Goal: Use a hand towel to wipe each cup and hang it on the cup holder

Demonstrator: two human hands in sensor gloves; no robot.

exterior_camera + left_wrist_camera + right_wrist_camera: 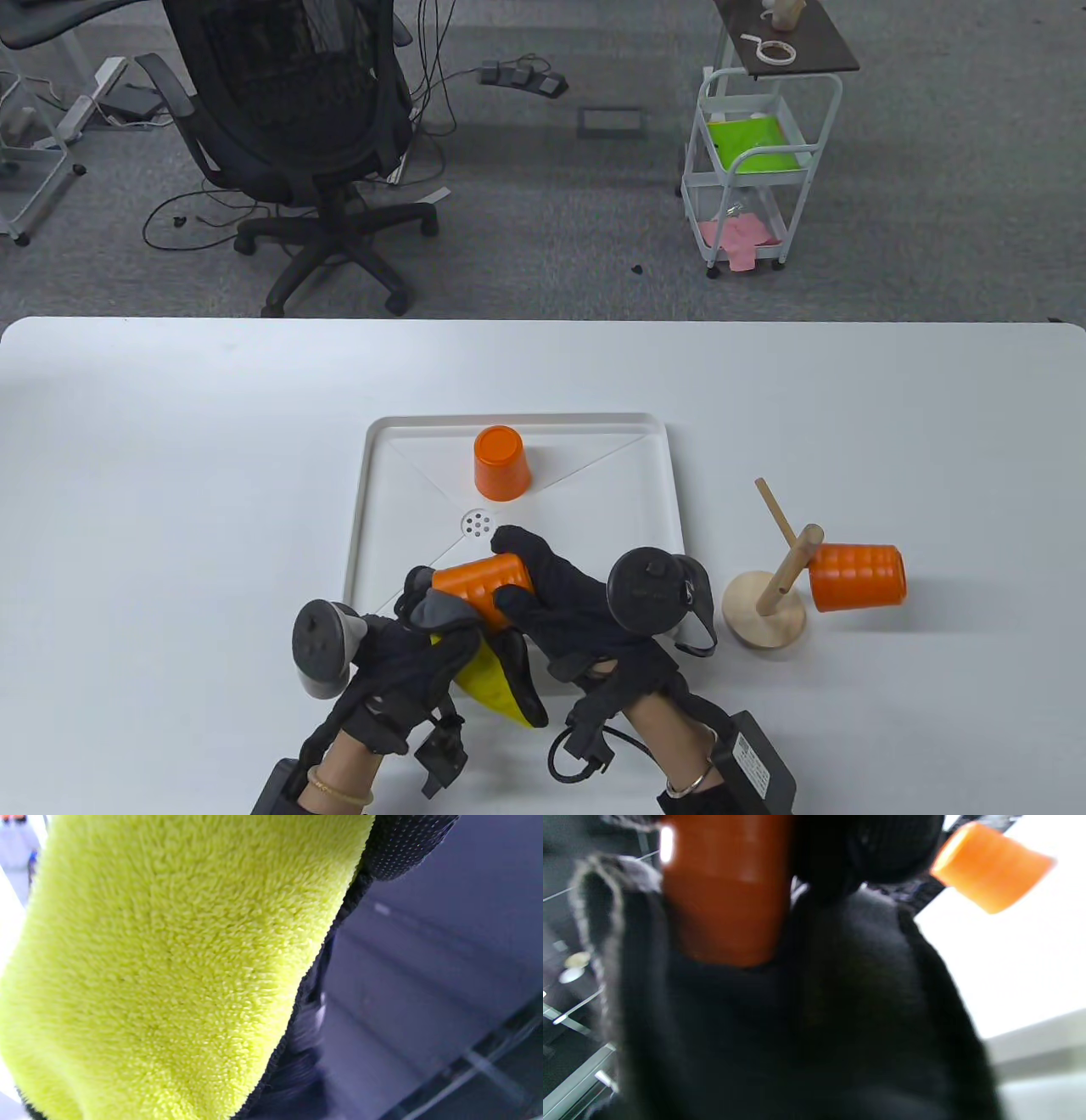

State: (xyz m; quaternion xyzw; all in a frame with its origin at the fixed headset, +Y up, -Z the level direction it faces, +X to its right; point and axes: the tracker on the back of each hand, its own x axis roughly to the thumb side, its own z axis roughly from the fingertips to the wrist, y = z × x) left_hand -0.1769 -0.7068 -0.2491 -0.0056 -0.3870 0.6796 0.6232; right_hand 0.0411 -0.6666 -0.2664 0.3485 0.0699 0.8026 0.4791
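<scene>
Over the white tray's [361, 509] near edge, the right hand [564, 607] curls around a ribbed orange plastic cup [484, 586] lying sideways. The left hand [407, 649] grips a yellow-green fleecy towel with a dark edge [492, 683] against the cup's mouth. The towel fills the left wrist view, and the right wrist view is blurred.

Orange ribbed cup [482, 587] held sideways against yellow-and-grey towel [488, 679], second cup [501, 463] upturned in tray [670, 475], third cup [857, 577] hung on wooden cup holder [764, 615]

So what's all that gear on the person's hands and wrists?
Both hands wear black fabric gloves. The left hand carries a grey puck-like tracker strapped to its back; the right hand carries a black one. Black cables run to black boxes at the forearms. Each bare wrist shows a thin bangle.
</scene>
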